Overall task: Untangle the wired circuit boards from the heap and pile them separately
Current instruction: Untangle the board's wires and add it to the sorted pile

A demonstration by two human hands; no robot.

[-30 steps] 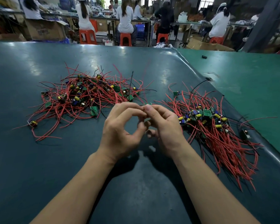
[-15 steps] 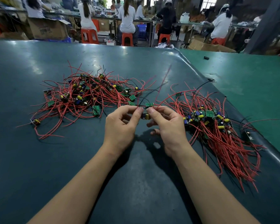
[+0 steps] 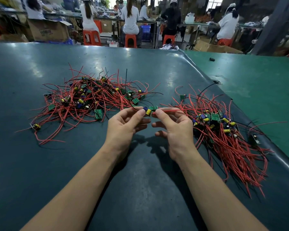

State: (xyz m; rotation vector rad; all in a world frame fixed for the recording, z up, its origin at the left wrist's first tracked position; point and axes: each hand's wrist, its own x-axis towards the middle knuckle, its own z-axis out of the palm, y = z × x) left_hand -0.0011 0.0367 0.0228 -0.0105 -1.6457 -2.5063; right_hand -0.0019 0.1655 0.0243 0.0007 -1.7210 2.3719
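A tangled heap [image 3: 93, 99] of small green circuit boards with red and black wires lies left of centre on the dark table [image 3: 140, 172]. A second pile [image 3: 223, 130], its red wires lying roughly parallel, sits to the right. Between them, just above the table, I hold one small green circuit board [image 3: 150, 110] with a yellow capacitor. My left hand [image 3: 125, 125] pinches its left end between thumb and forefinger. My right hand [image 3: 173, 125] pinches its right end, where its red wires run off to the right.
A lighter green mat [image 3: 257, 84] adjoins the dark table on the right, with a small black part [image 3: 211, 59] on it. One board with wires [image 3: 35, 126] lies apart at the heap's left. People sit on orange stools at benches far behind.
Both hands have opened out from a tight clasp and lifted slightly toward the heaps. The board they hold, hidden a second ago, now shows between the fingertips with its wires straightened to the right.
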